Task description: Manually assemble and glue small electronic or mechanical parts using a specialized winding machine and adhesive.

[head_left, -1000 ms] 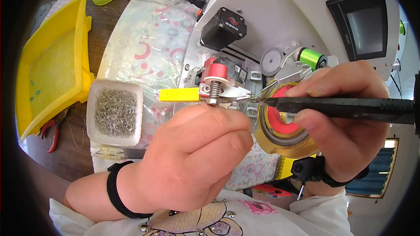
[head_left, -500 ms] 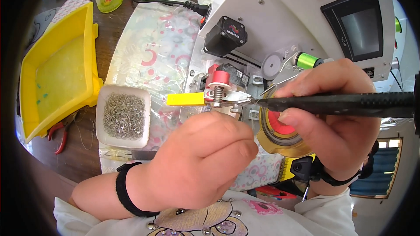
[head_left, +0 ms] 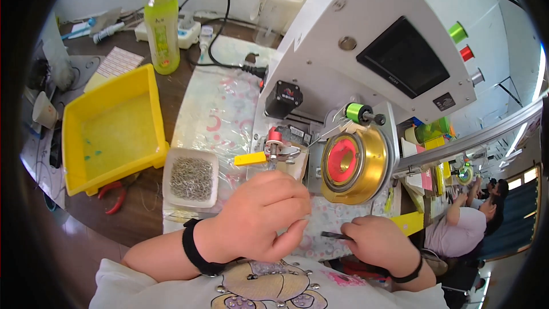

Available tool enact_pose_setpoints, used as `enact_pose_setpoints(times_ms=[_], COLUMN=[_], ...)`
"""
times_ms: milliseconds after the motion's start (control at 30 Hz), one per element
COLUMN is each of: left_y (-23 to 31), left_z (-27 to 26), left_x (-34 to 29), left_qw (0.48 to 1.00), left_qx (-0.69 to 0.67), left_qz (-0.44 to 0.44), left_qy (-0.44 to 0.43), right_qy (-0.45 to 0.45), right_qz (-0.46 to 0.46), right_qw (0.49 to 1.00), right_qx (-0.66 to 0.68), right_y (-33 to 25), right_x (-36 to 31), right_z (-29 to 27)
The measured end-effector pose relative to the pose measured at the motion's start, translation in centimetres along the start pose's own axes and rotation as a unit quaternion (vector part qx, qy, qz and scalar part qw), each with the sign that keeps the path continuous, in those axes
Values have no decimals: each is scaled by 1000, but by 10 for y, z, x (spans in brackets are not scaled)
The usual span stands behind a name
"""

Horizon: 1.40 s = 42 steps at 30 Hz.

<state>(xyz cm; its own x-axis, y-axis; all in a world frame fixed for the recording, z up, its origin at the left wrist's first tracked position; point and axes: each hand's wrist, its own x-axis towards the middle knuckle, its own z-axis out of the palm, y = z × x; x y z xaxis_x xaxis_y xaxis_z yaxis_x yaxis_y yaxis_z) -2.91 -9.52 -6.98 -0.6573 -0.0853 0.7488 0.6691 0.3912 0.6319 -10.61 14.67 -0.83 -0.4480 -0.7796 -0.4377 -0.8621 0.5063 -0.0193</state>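
My left hand [head_left: 260, 213] is closed, fingers curled, just in front of a small machine clamp [head_left: 277, 150] with a red knob, a spring and a yellow handle [head_left: 250, 159]. Whatever its fingers hold, if anything, is hidden. Lower and to the right, my right hand [head_left: 382, 245] grips a slim black tool [head_left: 336, 235] over the patterned table cover; one end sticks out to the left. Behind the hands is a gold-coloured round wheel [head_left: 366, 166] with a red face. A green thread spool [head_left: 358, 113] sits above it.
At left, a white dish [head_left: 214, 194] holds many thin metal wire pieces beside a yellow tray [head_left: 114, 177]. Red-handled pliers [head_left: 117, 199] lie below the tray. A green drink bottle [head_left: 162, 34] stands behind. The white machine housing [head_left: 320, 51] fills the back right; people sit farther right.
My right hand has moved down and away from the clamp, carrying the black tool. My left hand stays closed near the clamp. The view has shifted, showing more of the room.
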Motion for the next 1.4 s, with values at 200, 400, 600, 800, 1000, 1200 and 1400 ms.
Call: enact_pose_setpoints(times_ms=[200, 400, 600, 800, 1000, 1200, 1400], left_y=[27, 29, 40, 33, 26, 9, -15], left_z=[-59, -159, -186, -154, -101, -53, -30], left_x=[6, -15, -26, -20, -9, -2, 6], left_qw=[990, 856, 610, 705, 884, 907, 887], left_qx=[138, 401, 629, 684, 435, 312, 267], left_qz=[9, -274, -482, -158, -174, -269, -318], left_qy=[40, 177, 9, 100, 8, -89, -201], right_qy=[99, 189, 79, 22, 185, 299, 341], right_qz=[54, 43, -118, -35, 61, -12, -6], right_qw=[993, 981, 860, 647, 438, 377, 385], right_qx=[-42, 28, 490, 761, 878, 877, 858], right_y=[12, 6, -31, -65, -71, -75, -77], right_x=[12, 4, 41, 87, 118, 136, 140], right_z=[63, 45, 11, 16, 12, 9, 14])
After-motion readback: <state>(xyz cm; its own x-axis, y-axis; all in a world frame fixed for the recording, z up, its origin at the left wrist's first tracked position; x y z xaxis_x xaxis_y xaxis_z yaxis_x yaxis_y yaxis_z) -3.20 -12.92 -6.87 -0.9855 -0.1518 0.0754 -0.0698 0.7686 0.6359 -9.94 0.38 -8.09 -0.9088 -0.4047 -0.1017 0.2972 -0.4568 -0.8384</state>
